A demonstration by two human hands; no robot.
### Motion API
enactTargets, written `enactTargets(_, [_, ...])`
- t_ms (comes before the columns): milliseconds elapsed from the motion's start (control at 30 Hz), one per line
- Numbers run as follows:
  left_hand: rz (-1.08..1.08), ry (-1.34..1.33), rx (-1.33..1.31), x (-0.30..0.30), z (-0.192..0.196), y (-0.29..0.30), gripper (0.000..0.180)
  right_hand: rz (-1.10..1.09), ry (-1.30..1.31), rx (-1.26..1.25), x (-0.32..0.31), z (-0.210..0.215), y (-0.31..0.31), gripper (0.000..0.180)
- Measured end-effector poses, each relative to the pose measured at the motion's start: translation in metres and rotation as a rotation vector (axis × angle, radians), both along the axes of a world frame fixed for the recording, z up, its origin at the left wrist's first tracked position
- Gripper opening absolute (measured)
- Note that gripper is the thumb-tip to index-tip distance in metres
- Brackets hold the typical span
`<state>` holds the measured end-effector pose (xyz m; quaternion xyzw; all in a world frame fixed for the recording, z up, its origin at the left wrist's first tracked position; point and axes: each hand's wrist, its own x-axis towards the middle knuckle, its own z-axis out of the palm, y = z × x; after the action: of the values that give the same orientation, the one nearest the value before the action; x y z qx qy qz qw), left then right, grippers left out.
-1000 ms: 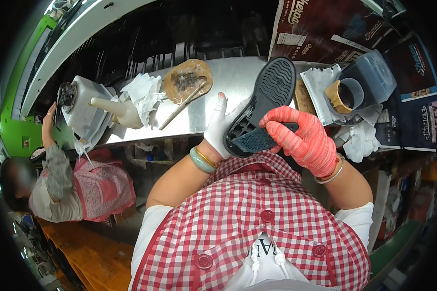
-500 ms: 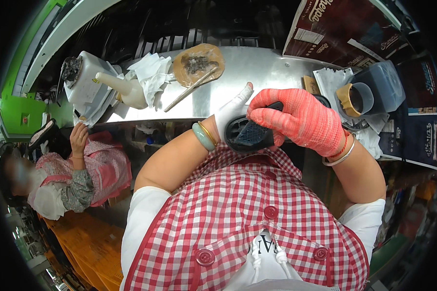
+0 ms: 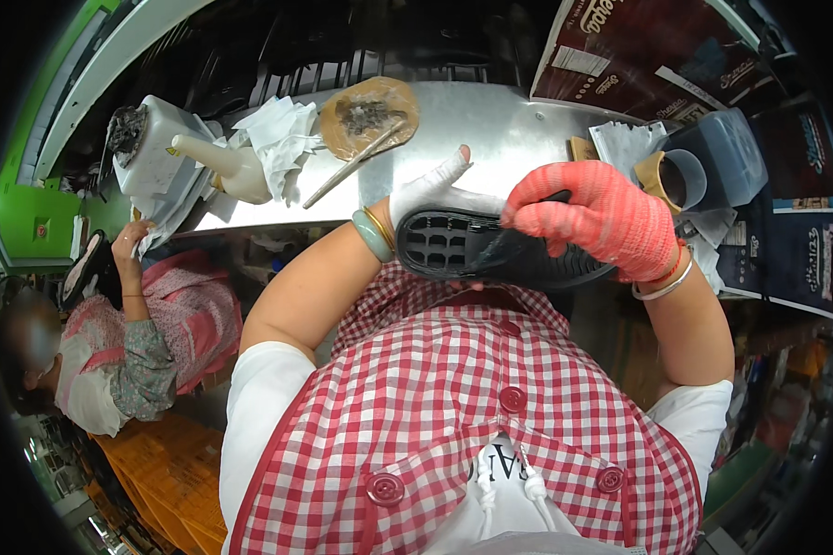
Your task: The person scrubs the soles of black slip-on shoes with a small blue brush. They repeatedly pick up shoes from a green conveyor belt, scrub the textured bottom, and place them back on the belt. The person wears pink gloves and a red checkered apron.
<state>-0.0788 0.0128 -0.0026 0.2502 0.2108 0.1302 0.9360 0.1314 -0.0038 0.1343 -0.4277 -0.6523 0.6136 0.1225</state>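
Black rubber makes up the shoe sole [image 3: 491, 250], and it lies sideways in front of the person's chest, just this side of the shiny metal surface [image 3: 518, 129]. The left hand [image 3: 435, 190] wears a white glove and holds the sole from underneath at its heel end, fingers closed around it (one finger sticks up). The right hand [image 3: 602, 217] wears a red glove and is curled tight over the top of the sole near its middle. Both hands have a firm grip on the same sole.

On the surface behind the hands sits a round brown dish [image 3: 370, 116] with a stick leaning on it. A crumpled white cloth [image 3: 282, 139] and a white squeeze bottle [image 3: 217, 162] lie to its left. At the right stands a dark plastic tub [image 3: 722, 157]. Another person in a pink top [image 3: 157, 324] is at the left.
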Motion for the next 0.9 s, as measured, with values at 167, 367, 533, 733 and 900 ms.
enactTargets(167, [-0.052, -0.129, 0.044, -0.001, 0.01, 0.003, 0.093, -0.128, -0.022, -0.028, 0.04, -0.008, -0.011, 0.019])
enactTargets(367, [0.09, -0.38, 0.045, -0.007, 0.023, 0.002, 0.063, -0.543, 0.22, 0.023, 0.102, -0.004, -0.032, 0.022])
enactTargets(533, [0.657, -0.426, 0.473, -0.025, 0.023, 0.03, 0.06, -1.033, 0.257, 0.52, 0.145, -0.001, -0.019, 0.026])
enactTargets(733, [0.612, -0.325, -0.01, 0.003, 0.015, -0.017, 0.072, -1.169, 0.02, 0.535, 0.184, -0.042, -0.006, 0.027])
enactTargets(900, [0.609, 0.032, -0.323, 0.009, 0.002, -0.068, 0.07, -1.164, -0.02, 0.498, 0.192, -0.052, -0.004, 0.03])
